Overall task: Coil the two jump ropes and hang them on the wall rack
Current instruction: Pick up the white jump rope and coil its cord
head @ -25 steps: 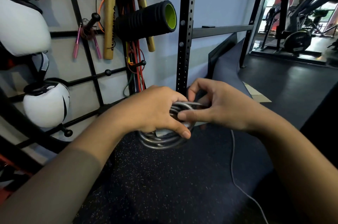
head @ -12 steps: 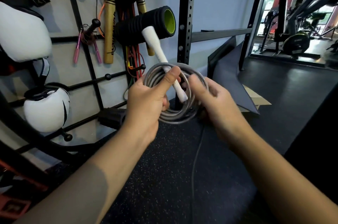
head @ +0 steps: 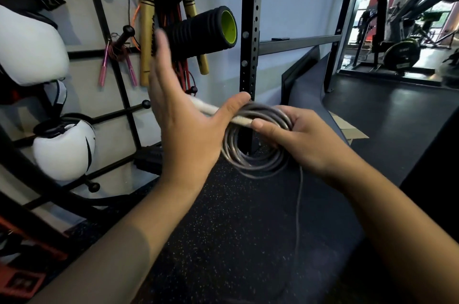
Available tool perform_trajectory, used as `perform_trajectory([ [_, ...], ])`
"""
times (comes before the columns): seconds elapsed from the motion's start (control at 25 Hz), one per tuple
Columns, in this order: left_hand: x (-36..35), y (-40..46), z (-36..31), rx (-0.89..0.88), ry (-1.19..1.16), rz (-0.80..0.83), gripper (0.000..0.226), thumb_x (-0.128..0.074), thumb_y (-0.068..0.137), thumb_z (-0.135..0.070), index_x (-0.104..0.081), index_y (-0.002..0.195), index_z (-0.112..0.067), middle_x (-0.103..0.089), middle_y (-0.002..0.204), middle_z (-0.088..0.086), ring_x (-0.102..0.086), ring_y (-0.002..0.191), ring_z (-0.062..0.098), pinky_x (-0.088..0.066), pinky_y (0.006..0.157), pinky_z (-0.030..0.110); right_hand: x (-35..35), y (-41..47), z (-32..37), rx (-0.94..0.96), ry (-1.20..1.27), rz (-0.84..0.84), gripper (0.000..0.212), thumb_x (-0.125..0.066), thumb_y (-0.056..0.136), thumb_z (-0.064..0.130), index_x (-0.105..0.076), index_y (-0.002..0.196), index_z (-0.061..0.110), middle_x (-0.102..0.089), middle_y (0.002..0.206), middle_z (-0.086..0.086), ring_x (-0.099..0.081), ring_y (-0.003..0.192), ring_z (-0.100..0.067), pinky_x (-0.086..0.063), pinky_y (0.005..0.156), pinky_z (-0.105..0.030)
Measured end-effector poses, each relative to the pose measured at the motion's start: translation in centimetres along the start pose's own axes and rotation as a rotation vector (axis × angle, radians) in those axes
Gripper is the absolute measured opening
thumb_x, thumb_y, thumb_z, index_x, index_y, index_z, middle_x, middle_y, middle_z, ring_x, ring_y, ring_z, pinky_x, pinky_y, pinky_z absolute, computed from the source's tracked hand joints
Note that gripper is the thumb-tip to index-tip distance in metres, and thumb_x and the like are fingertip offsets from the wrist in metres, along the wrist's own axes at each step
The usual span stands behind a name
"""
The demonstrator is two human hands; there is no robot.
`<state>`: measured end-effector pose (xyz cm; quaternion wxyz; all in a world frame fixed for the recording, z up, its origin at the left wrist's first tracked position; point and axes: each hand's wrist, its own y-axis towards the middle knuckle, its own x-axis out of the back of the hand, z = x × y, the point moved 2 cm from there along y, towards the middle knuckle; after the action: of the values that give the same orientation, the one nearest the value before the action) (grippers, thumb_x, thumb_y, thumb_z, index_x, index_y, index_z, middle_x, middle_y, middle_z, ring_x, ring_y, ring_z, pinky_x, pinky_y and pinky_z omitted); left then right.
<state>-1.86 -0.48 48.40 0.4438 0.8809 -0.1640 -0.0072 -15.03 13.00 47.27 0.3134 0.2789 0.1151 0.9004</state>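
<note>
A coiled grey jump rope [head: 255, 152] hangs in front of me, with a white handle [head: 213, 110] lying across its top. My right hand [head: 298, 140] grips the coil's right side, its thumb pressing the handle's end. My left hand [head: 183, 115] has its fingers straight and raised, and its thumb rests over the handle and the coil's top. A loose grey strand [head: 299, 204] trails down to the floor. A second rope with pink handles [head: 116, 65] hangs on a peg of the black wall rack [head: 119, 80].
The rack also carries white boxing gloves [head: 64, 145], gold bats [head: 146, 38], a black foam roller [head: 206, 30] and red bands. A black perforated upright [head: 250, 30] stands behind the coil. Speckled rubber floor lies below; gym machines [head: 402, 50] stand far right.
My left hand has let go of the coil and spread its fingers upward. The white handle has swung from upright to lying across the coil's top. The coil has shifted right.
</note>
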Motion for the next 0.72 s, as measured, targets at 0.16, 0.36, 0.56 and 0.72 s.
perform_trajectory([
  [0.16, 0.6, 2.0, -1.1, -0.026, 0.34, 0.804, 0.109, -0.079, 0.066, -0.065, -0.025, 0.158, -0.044, -0.046, 0.158, -0.016, -0.038, 0.148, 0.011, -0.025, 0.121, 0.033, 0.0, 0.0, 0.3, 0.065, -0.138, 0.135, 0.042, -0.071, 0.091, 0.04, -0.064, 0.128, 0.023, -0.079, 0.107, 0.005, -0.075, 0.096, -0.006, -0.061, 0.087, -0.03],
  [0.36, 0.8, 1.9, 0.8, 0.174, 0.173, 1.061, 0.024, -0.088, 0.076, -0.037, -0.076, 0.094, -0.028, -0.08, 0.082, -0.003, -0.077, 0.075, 0.011, -0.059, 0.071, 0.033, -1.4, -0.2, 1.1, 0.089, 0.018, 0.187, 0.032, -0.071, 0.096, 0.027, -0.053, 0.12, 0.017, -0.075, 0.074, -0.003, -0.067, 0.062, -0.011, -0.052, 0.058, -0.023],
  [0.56, 0.0, 1.1, 1.4, 0.289, -0.039, 0.985, 0.026, -0.088, 0.079, -0.027, -0.077, 0.102, -0.021, -0.081, 0.089, 0.006, -0.079, 0.085, 0.024, -0.061, 0.09, 0.05, -1.4, 0.1, 0.6, 0.148, -0.017, 0.033, 0.027, -0.071, 0.095, 0.032, -0.058, 0.106, 0.012, -0.071, 0.073, -0.016, -0.06, 0.058, -0.022, -0.046, 0.056, -0.033],
  [0.72, 0.1, 0.5, 1.2, 0.368, -0.122, 1.021, 0.022, -0.086, 0.071, -0.032, -0.078, 0.089, -0.022, -0.069, 0.064, 0.002, -0.064, 0.054, 0.013, -0.058, 0.058, 0.025, -1.4, -0.1, 0.4, 0.18, -0.05, -0.012, 0.03, -0.069, 0.095, 0.041, -0.065, 0.098, 0.011, -0.07, 0.08, -0.009, -0.061, 0.07, -0.014, -0.049, 0.067, -0.028],
])
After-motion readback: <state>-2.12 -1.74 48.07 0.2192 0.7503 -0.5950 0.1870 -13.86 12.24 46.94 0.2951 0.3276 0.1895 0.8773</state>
